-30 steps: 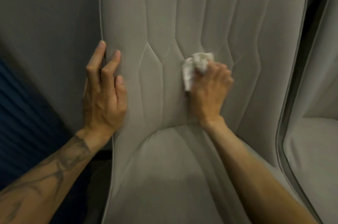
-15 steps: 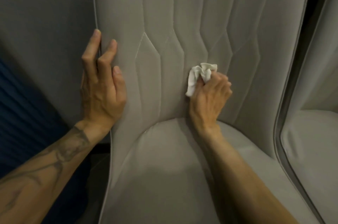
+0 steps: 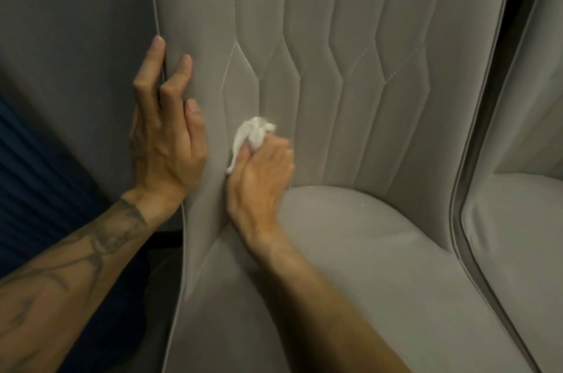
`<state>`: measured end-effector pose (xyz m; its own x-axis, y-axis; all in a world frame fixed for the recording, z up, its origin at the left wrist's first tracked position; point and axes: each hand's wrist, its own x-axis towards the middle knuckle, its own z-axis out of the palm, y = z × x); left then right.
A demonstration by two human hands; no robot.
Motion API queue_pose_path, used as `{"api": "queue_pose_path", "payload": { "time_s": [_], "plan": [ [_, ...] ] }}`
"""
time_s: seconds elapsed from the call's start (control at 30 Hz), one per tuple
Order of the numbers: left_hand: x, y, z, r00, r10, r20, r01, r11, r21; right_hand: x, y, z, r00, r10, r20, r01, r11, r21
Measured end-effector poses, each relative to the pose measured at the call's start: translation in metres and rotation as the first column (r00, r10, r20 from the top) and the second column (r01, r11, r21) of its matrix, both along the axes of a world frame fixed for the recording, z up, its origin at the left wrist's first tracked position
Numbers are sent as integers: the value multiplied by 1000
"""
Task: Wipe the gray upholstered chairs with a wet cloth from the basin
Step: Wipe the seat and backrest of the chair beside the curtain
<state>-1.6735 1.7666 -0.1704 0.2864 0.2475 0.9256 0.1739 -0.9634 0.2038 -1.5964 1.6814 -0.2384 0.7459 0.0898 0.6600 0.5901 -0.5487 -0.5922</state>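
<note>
Head view, single frame. We note one gray upholstered chair [image 3: 350, 74] filling most of the view, seen from the front and above. Its backrest [image 3: 304, 22] carries stitched vertical channels that kink into angled panels at mid-height. The seat cushion [image 3: 380, 250] is smooth and meets the backrest in a curved crease.

Right hand [image 3: 259, 180]: fingers curled around a bunched white cloth [image 3: 253, 136], back of the hand toward the camera. The cloth sticks out above the knuckles and a thin tail hangs down along the thumb side. We see the wad pressed against the lower left part of the backrest, just above the crease with the seat. Whether the cloth is wet we cannot tell.

Left hand [image 3: 166, 144]: holds nothing. The visible fingers are stretched out with a slight bend and lie on the chair's left border. One finger runs along the piped edge, another sits just inside it, and the thumb rests flat on the front face. We cannot tell whether the other fingers reach behind the edge. The two hands are near each other but apart. The left forearm [image 3: 76, 275] bears a dark tattoo [image 3: 100, 238].

Surroundings: a second gray chair [image 3: 518, 235] stands just beside the first at the right, with a dark gap between them. A dark blue surface [image 3: 36, 183] shows at the left.
</note>
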Motion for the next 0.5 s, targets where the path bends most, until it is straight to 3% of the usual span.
{"api": "queue_pose_path", "payload": {
  "time_s": [0.07, 0.13, 0.3, 0.4, 0.5],
  "plan": [
    [0, 1, -1, 1000, 1, 1, -1, 1000, -1, -1, -6, -8, 976, 196, 90, -191, 980, -60],
    [1, 3, -2, 1000, -14, 3, 14, 1000, 0, 26, -36, -14, 951, 287, 113, -260, 944, -203],
    [1, 4, -3, 1000, -15, 13, 15, 1000, -4, 88, -124, -27, 987, 129, 90, -60, 837, -544],
    [2, 1, -1, 1000, -1, 22, 1, 1000, 5, 81, -120, -27, 998, 55, -27, -61, 855, -515],
    [2, 0, 0, 1000, -15, 8, 15, 1000, 3, 32, -76, -32, 973, 183, -137, -228, 828, -512]
  ]
}}
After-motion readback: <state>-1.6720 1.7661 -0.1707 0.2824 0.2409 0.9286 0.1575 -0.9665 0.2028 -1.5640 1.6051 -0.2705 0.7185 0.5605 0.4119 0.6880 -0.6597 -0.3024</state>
